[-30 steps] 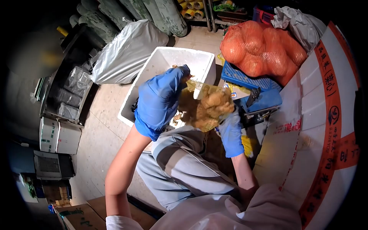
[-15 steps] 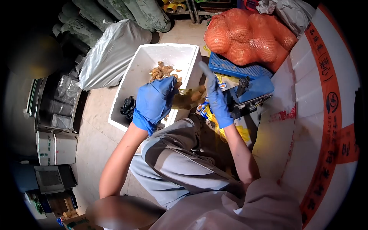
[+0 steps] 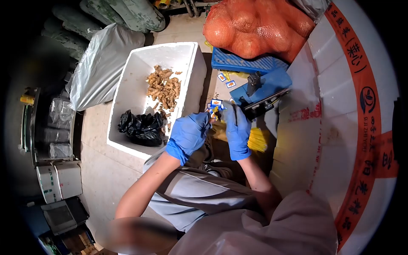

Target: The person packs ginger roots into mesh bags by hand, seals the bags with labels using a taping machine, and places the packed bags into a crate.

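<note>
Closing the bag's neck looks like the step in hand. Head view: left hand (image 3: 190,131) clenched at the top of the yellowish bag (image 3: 219,131), which sits between both hands, near the foam box (image 3: 194,80); right hand (image 3: 236,131) beside a blue-white label (image 3: 216,103), grip can't tell. Next move likely calls for a firm left pinch.

Left hand (image 3: 189,132) and right hand (image 3: 237,131) partly hide the bag (image 3: 219,131)! Red sack (image 3: 257,27) runs off the top, and print on the tag (image 3: 230,83) is too tiny!
</note>
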`<state>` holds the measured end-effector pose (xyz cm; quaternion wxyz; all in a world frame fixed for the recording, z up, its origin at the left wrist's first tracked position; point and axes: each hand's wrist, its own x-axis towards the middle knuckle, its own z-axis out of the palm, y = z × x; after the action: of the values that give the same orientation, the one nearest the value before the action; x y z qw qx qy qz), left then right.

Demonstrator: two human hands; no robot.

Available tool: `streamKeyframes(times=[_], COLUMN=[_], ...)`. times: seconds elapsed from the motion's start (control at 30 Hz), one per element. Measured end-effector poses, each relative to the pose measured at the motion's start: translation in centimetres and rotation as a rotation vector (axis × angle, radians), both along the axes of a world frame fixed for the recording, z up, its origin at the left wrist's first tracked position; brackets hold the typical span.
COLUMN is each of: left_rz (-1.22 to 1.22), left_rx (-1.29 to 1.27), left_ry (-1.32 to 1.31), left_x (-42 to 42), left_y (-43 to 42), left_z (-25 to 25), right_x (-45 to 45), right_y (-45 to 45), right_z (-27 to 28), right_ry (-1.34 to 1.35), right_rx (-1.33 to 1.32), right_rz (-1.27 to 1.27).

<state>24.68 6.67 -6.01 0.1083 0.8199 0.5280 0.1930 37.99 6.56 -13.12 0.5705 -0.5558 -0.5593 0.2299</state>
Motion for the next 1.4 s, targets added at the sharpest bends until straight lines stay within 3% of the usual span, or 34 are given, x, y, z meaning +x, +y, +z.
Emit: streamKeyframes(times=[0.03, 0.1, 0.17, 0.23, 0.37, 0.47, 0.5, 0.53, 0.6, 0.63, 0.7, 0.77, 0.83, 0.93, 1.13, 1.2, 1.23, 1.3, 1.37, 1.4], left_rz=[-0.019, -0.033, -0.041, -0.039, -0.159, -0.184, -0.17, -0.199, -0.228, -0.174, -0.24, -0.158, -0.083, -0.144, -0.167, -0.223, -0.224, -0.228, -0.238, -0.249], left_rx=[-0.004, -0.131, -0.279, -0.302, -0.459, -0.586, -0.674, -0.569, -0.394, -0.467, -0.346, -0.337, -0.374, -0.389, -0.488, -0.346, -0.352, -0.265, -0.294, -0.309], left_ry=[-0.031, -0.051, -0.052, -0.155, -0.241, -0.369, -0.358, -0.255, -0.101, -0.075, -0.074, -0.022, -0.125, 0.004, -0.053, -0.057, -0.061, -0.189, -0.175, -0.192], left_x=[0.7, 1.6, 2.4, 3.4, 5.3, 7.2, 8.0, 8.5, 9.0, 9.1, 9.2, 9.3, 8.8, 8.3, 8.1, 8.0, 7.8, 7.7, 7.7, 7.7], left_y=[-0.1, -0.1, 0.6, 2.3, 7.0, 10.1, 10.9, 11.3, 12.5, 13.2, 13.5, 13.7, 14.5, 15.7, 16.1, 15.6, 15.4, 15.3, 15.6, 15.7], left_z=[-0.7, -2.9, -5.8, -8.5, -14.4, -18.5, -17.7, -16.6, -16.7, -17.5, -18.3, -18.4, -18.2, -18.0, -17.4, -17.4, -17.9, -19.1, -18.8, -18.9], right_x=[0.4, 1.6, 3.5, 6.1, 8.6, 9.7, 9.9, 9.9, 9.5, 9.3, 9.3, 9.4, 7.2, 4.7, 4.5, 4.0, 3.4, 1.7, -2.3, -3.3], right_y=[-0.9, -1.8, -1.9, -1.2, -0.3, 0.3, 0.7, 1.5, 2.6, 2.8, 3.4, 4.4, 4.8, 3.9, 4.0, 4.2, 4.0, 3.3, 2.4, 2.6], right_z=[-0.2, -0.6, 0.4, -0.4, -0.6, -0.3, -0.1, 0.2, 0.1, -0.4, -1.0, -1.4, -2.5, -4.2, -3.6, -3.0, -3.5, -5.9, -9.9, -10.6], right_ry=[0.358, 0.361, 0.55, 0.361, 0.408, 0.429, 0.12, -0.215, -0.558, -0.558, -0.557, -0.606, -0.658, -0.912, -0.866, -0.933, -0.936, -1.243, -1.372, -1.361], right_rx=[-0.23, -0.093, -0.146, -0.243, -0.216, -0.174, -0.12, -0.046, 0.024, 0.007, -0.019, -0.09, 0.199, -0.097, -0.138, -0.172, -0.178, -0.167, -0.348, -0.375], right_rz=[0.036, -0.148, -0.202, -0.36, -0.455, -0.211, -0.132, -0.1, -0.068, -0.013, 0.044, 0.247, 0.166, 0.157, 0.239, 0.228, 0.23, 0.378, 0.348, 0.464])
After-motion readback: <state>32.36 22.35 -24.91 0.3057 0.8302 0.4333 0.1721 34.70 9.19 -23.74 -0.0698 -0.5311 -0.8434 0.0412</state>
